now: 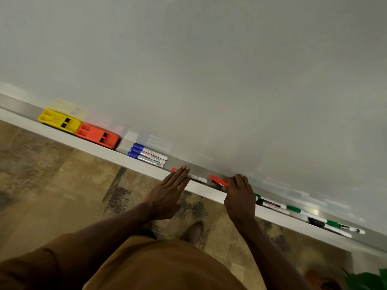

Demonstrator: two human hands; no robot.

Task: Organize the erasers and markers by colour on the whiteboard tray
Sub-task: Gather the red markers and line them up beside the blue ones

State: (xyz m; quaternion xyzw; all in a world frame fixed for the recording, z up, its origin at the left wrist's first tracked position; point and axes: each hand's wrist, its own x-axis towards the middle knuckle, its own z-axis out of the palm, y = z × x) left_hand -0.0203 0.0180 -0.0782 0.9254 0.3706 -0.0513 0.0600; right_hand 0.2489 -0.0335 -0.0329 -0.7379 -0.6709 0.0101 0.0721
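The whiteboard tray (146,167) runs from upper left to lower right. A yellow eraser (59,121) and an orange eraser (97,135) sit side by side at its left end. Three blue-capped markers (147,155) lie together to their right. My left hand (168,192) is flat with fingers straight, its fingertips resting over a red-capped marker (196,177) in the tray. My right hand (239,196) is closed on a second red-capped marker (218,180), whose cap sticks out to the left. Green and black markers (272,204) lie further right.
More green and black markers (330,223) lie at the tray's right end. The whiteboard (209,70) rises behind the tray. Patterned floor, my shoe (193,231) and a green plant (368,279) are below.
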